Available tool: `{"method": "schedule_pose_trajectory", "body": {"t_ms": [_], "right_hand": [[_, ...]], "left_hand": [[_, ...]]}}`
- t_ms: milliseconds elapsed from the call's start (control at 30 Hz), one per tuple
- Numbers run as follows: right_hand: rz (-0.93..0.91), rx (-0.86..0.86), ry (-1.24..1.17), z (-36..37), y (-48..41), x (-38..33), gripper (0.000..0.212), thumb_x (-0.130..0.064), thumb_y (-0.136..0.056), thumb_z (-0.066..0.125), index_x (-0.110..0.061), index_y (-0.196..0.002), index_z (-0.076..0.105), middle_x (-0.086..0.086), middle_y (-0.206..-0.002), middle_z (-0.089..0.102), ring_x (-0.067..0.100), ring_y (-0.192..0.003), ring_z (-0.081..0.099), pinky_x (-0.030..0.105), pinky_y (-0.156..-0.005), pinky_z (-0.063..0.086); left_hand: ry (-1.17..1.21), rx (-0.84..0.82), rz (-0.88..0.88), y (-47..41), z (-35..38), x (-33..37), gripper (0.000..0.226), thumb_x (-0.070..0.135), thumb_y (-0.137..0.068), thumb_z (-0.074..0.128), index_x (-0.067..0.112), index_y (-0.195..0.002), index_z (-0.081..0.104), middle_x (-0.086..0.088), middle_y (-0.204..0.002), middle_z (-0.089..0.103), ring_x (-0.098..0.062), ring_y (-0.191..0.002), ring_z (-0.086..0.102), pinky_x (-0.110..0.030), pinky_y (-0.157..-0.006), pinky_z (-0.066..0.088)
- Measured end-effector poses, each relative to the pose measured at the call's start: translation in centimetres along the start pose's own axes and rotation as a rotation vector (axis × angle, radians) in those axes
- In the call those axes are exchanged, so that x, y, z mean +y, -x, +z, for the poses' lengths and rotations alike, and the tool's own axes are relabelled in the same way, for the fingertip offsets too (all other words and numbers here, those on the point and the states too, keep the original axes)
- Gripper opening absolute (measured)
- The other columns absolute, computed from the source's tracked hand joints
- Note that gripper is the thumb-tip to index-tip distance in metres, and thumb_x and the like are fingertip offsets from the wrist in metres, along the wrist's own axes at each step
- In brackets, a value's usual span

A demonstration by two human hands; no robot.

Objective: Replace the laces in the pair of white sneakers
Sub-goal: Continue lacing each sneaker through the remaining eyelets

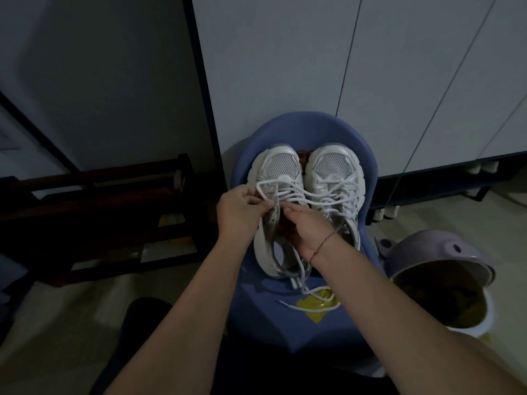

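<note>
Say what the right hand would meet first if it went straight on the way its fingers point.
Probably the white lace on the left sneaker, just ahead of the right hand; the left hand pinches that lace close by. Depth is unclear.

Left sneaker [271,173] tongue — hidden under right hand [307,227].

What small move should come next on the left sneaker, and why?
Probably pull the white lace pinched by the left hand taut, taking up slack, while the right hand holds the left sneaker steady. The lace stands in a loose loop above the shoe, and loose ends trail on the blue chair.
</note>
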State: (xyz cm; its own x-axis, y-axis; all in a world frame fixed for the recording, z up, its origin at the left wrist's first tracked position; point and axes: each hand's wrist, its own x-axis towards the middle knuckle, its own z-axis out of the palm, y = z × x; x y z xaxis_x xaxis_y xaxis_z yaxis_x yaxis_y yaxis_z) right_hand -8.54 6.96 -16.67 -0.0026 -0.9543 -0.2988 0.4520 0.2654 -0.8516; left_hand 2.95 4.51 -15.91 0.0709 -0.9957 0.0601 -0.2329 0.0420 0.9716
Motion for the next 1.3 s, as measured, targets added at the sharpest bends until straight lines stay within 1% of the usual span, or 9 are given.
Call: {"method": "schedule_pose_trajectory", "body": {"t_ms": [233,367,467,600,900,1000,1133,1233,1300], "right_hand": [[-0.006,0.025,0.045,0.0,-0.1,0.3,0.033,0.004,-0.098,0.032,-0.001,-0.108,0.063,0.013,-0.09,0.065,0.022,-0.084,0.061,0.031,-0.085,0.048],[-0.006,0.085,0.132,0.1,-0.3,0.3,0.029,0.0,-0.098,0.038,0.001,-0.112,0.063,0.017,-0.094,0.066,0.028,-0.092,0.062,0.038,-0.09,0.05],[0.002,0.136,0.191,0.2,-0.2,0.5,0.021,-0.007,-0.097,0.047,-0.007,-0.103,0.066,0.02,-0.1,0.067,0.032,-0.097,0.064,0.043,-0.091,0.051],[-0.017,0.159,0.191,0.2,-0.1,0.7,0.017,-0.008,-0.095,0.052,-0.009,-0.096,0.068,0.014,-0.085,0.069,0.027,-0.083,0.066,0.038,-0.081,0.055],[-0.117,0.214,0.28,0.3,-0.3,1.5,0.017,-0.01,-0.088,0.064,-0.012,-0.072,0.066,0.004,-0.068,0.066,0.014,-0.063,0.06,0.019,-0.061,0.053],[-0.144,0.177,0.554,-0.1,0.2,1.4,0.011,-0.009,-0.089,0.061,-0.011,-0.08,0.066,0.005,-0.074,0.065,0.014,-0.067,0.059,0.018,-0.061,0.051],[-0.156,-0.132,1.426,-0.6,2.5,-0.6,0.02,-0.008,-0.086,0.059,-0.016,-0.07,0.066,0.004,-0.074,0.065,0.019,-0.073,0.06,0.023,-0.067,0.049],[0.177,-0.459,1.537,-0.8,4.8,-1.2,0.015,-0.003,-0.084,0.06,-0.008,-0.075,0.071,-0.001,-0.06,0.058,0.012,-0.057,0.055,0.024,-0.064,0.049],[0.219,-0.438,1.622,-1.2,5.1,-1.5,0.015,-0.007,-0.085,0.061,0.001,-0.09,0.073,0.007,-0.068,0.066,0.017,-0.06,0.06,0.031,-0.067,0.052]], "left_hand": [[0.193,-0.056,-0.138,0.2,0.3,-0.3,0.011,0.004,-0.08,0.077,0.013,-0.076,0.073,0.0,-0.071,0.071,0.0,-0.061,0.066,-0.013,-0.06,0.052],[0.259,-0.113,-0.226,0.1,0.5,-0.3,0.003,0.009,-0.084,0.074,0.01,-0.087,0.072,-0.004,-0.08,0.073,-0.01,-0.073,0.068,-0.018,-0.067,0.056],[0.233,-0.159,-0.273,0.0,0.7,-0.7,0.025,0.023,-0.081,0.079,0.009,-0.099,0.069,-0.009,-0.095,0.074,-0.018,-0.088,0.07,-0.029,-0.078,0.058],[0.108,-0.146,-0.284,-0.3,0.7,-1.1,0.05,0.033,-0.07,0.086,0.006,-0.104,0.064,-0.009,-0.1,0.072,-0.02,-0.095,0.069,-0.035,-0.086,0.057],[0.054,-0.136,-0.126,-0.1,-0.3,-1.0,0.01,0.019,-0.085,0.075,0.009,-0.084,0.077,-0.005,-0.079,0.075,-0.011,-0.075,0.069,-0.02,-0.069,0.056],[0.09,-0.114,-0.121,0.1,-0.3,-1.0,0.011,0.019,-0.086,0.074,0.01,-0.084,0.078,-0.007,-0.079,0.076,-0.016,-0.079,0.071,-0.027,-0.076,0.058],[0.118,-0.099,-0.153,0.0,-0.2,-1.2,0.014,0.022,-0.086,0.074,0.008,-0.085,0.078,-0.012,-0.083,0.076,-0.029,-0.088,0.072,-0.039,-0.083,0.058],[0.113,-0.101,-0.165,-0.1,-0.1,-1.3,0.016,0.023,-0.086,0.074,0.009,-0.081,0.078,-0.011,-0.08,0.076,-0.027,-0.085,0.072,-0.039,-0.083,0.059],[0.118,-0.093,-0.169,-0.1,-0.1,-1.3,0.015,0.023,-0.086,0.074,0.009,-0.08,0.078,-0.01,-0.08,0.076,-0.026,-0.083,0.072,-0.038,-0.083,0.059]]}}
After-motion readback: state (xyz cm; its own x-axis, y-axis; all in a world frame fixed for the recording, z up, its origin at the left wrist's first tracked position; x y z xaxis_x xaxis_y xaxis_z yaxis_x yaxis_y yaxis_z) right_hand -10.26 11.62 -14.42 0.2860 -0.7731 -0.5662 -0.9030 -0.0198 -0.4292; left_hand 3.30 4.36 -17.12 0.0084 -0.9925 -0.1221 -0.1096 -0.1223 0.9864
